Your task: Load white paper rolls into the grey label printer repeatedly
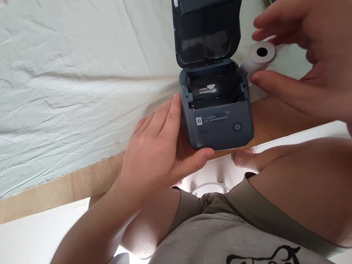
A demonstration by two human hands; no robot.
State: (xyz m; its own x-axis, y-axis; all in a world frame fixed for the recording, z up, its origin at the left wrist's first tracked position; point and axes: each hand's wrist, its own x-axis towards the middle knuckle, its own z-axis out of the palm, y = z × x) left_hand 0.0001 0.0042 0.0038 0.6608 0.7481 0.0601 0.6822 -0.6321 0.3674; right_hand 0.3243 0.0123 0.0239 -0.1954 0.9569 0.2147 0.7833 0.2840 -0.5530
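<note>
already, the opened printer (217, 134) was braced by the uncurled left hand (157, 147), the roll (255, 60) pinched outside by the right hand (320, 48).

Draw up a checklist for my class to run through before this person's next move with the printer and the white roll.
1. Lid raised: ok, it stands open behind the compartment.
2. Printer steadied: ok, the left hand rests against its left side and front edge.
3. White roll in the compartment: not ok, it is outside, by the printer's right side.
4. Roll gripped firmly: cannot tell; it lies between the thumb and fingers of the right hand.
5. Power off: cannot tell; the power button shows no clear sign.
</note>
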